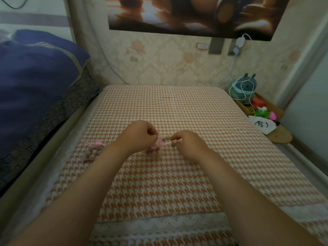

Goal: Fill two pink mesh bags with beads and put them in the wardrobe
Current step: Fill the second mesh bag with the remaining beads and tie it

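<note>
- A padded surface in an orange-and-white checked cover (177,107) fills the middle, with a lace strip along its near edge.
- Blue bedding (35,71) is heaped to the left of it, and a poster (191,13) hangs on the wall behind.
- A grey plush toy (245,87) with a white cable looped around it sits at the far right corner.
- The left hand (140,135) has its fingers curled in, pinching the gathered top of a pink mesh bag (157,145) that hangs just below the fingertips onto the cover.
- The right hand (190,146) is curled too, its fingertips pinching a pink string (166,142) that runs from that bag. The grip is blurred.
- A filled bag (94,150) lies on the cover left of the left wrist, apart from both hands.
- Loose beads (167,138) lie between the two hands, right at the right fingertips.
</note>
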